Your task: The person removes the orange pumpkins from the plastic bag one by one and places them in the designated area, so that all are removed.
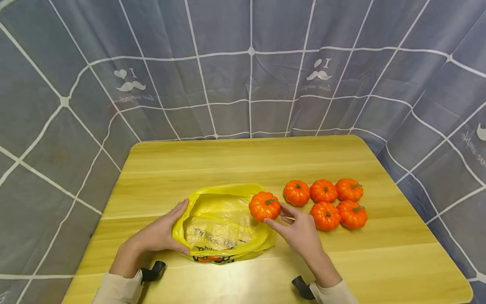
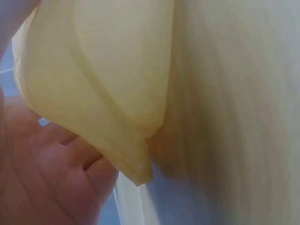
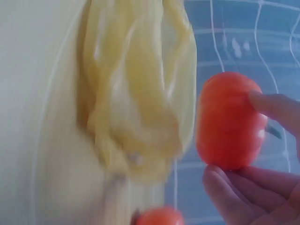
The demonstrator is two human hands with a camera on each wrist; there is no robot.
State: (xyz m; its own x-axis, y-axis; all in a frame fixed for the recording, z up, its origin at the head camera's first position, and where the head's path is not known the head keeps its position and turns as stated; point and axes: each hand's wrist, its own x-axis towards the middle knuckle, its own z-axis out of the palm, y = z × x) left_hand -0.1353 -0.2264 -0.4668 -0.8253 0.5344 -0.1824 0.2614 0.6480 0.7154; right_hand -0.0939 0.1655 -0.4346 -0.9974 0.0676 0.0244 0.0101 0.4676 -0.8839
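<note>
In the head view my right hand [image 1: 301, 232] pinches a small orange pumpkin [image 1: 263, 207] with a green stem, between thumb and fingers. This pumpkin [image 3: 229, 121] is above the bag's right rim, higher than the table. A yellow plastic bag [image 1: 178, 230] with dark print lies on the table, its mouth spread wide and facing up. At its left side my left hand [image 1: 161, 232] holds the rim, thumb toward the front and fingers toward the back. The left wrist view shows the bag's thin side [image 2: 122, 61] between thumb and fingers.
Several more small pumpkins [image 1: 325, 216] stand in two rows right of the bag, close to my right hand. The wooden table [image 1: 243, 162] has rounded corners. A grey curtain [image 1: 224, 80] with white lines surrounds it at the back and sides.
</note>
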